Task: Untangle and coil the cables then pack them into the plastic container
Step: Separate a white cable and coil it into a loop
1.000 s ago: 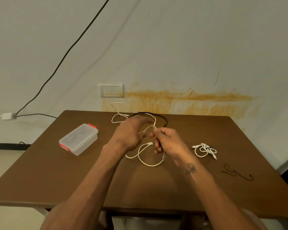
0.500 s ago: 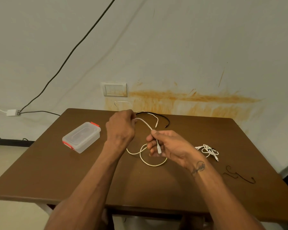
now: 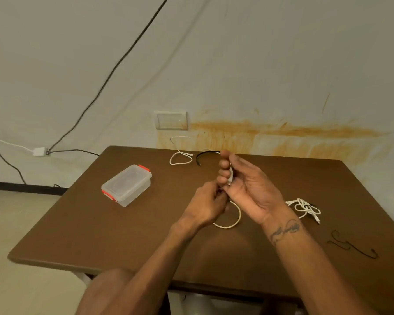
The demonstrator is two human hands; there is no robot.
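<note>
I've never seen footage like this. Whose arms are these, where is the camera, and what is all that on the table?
No machine here: a person wears a camera on the head, looking down at their own arms. The left hand and right hand are together gripping a white cable, whose loop hangs to the brown table. On the table lie a closed plastic container with red clips, a loose white cable, a black cable, a tangled white bundle and a thin dark wire.

Both hands meet mid-table; left hand fisted, right hand palm-up, curled.
</note>
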